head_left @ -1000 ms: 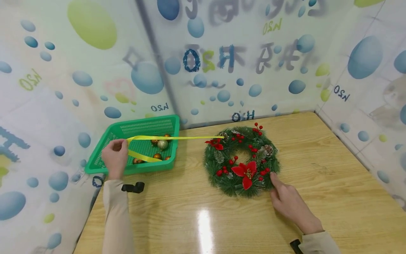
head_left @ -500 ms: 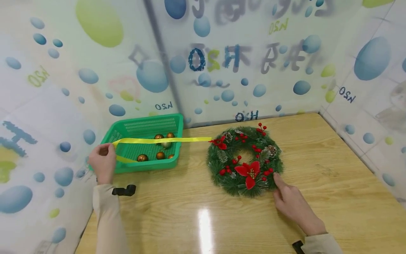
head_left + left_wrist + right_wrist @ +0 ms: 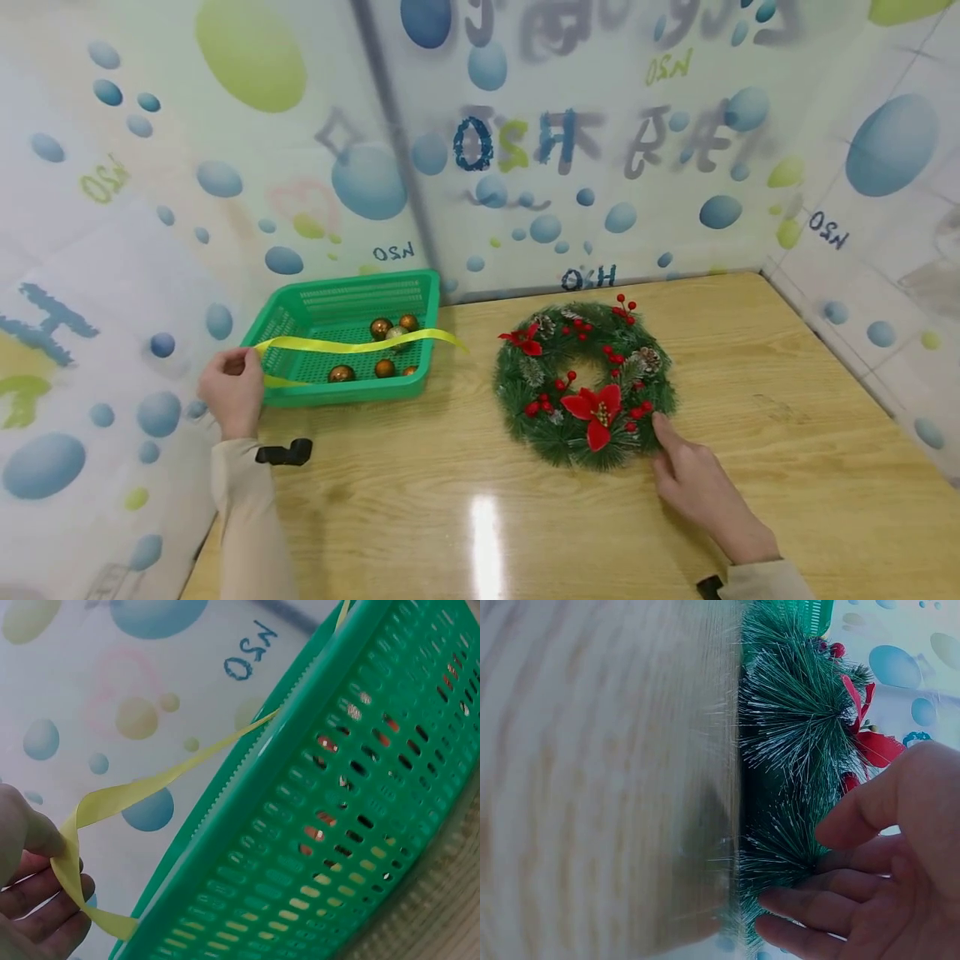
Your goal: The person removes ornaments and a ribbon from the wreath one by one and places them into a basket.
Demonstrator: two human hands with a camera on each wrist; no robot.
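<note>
In the head view my left hand pinches a yellow ribbon at the left end of a green plastic basket. The ribbon stretches across the basket, and its loose end curls past the right rim. Between thumb and fingers, the ribbon makes a loop in the left wrist view; its other part drops into the basket. My right hand grips the lower right edge of a green Christmas wreath with red flowers, berries and pinecones. The thumb is over the wreath's needles in the right wrist view.
Several bronze and gold baubles lie in the basket. The wooden table meets a wall covering printed with blue and green dots at the back and both sides.
My left hand has moved left, pulling the ribbon. The ribbon's far end has come away from the wreath and now sags near the basket's right rim. My right hand stays at the wreath.
</note>
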